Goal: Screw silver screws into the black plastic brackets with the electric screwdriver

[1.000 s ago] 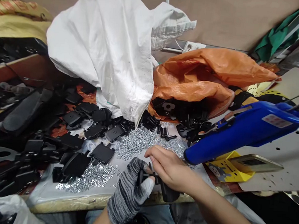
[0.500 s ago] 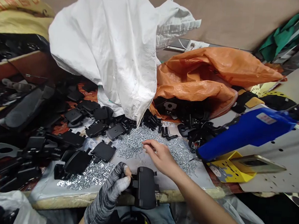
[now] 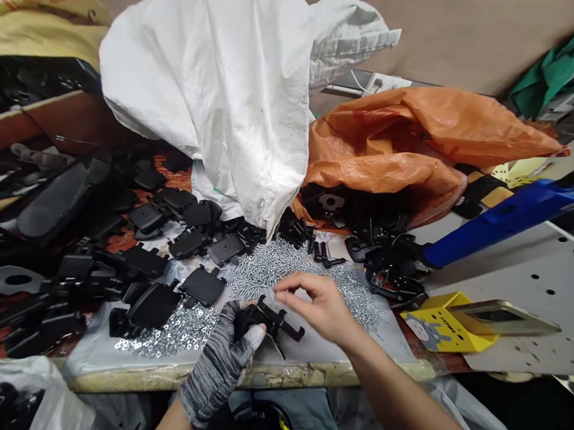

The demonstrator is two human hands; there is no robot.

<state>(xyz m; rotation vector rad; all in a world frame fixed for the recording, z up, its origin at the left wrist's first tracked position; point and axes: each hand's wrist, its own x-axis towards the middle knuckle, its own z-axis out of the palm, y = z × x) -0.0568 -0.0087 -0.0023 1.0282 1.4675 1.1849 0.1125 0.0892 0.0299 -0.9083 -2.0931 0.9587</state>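
Observation:
My left hand (image 3: pixel 227 361), in a grey fingerless glove, grips a black plastic bracket (image 3: pixel 272 322) with small hooked arms. The bracket is held just above the table's front edge, its broad plate turned away from view. Close to its right side, my right hand (image 3: pixel 315 305) is bare, with thumb and fingertips pinched together. Whatever may be between those fingertips is too small to make out. Behind the right hand lies a heap of silver screws (image 3: pixel 263 269). A pile of small metal nuts or washers (image 3: pixel 180 335) lies left of the gloved hand.
Black plastic parts (image 3: pixel 153 307) crowd the left side. A white sack (image 3: pixel 212 92) and an orange sack (image 3: pixel 396 131) stand behind. At right are a blue power tool (image 3: pixel 497 223) and a yellow holder (image 3: pixel 446 324) with a phone (image 3: pixel 506 317).
My left hand has raised and turned the bracket, so its hooked arms show instead of its flat plate. My right hand has shifted slightly right from the screws. The blue tool has swung up and right.

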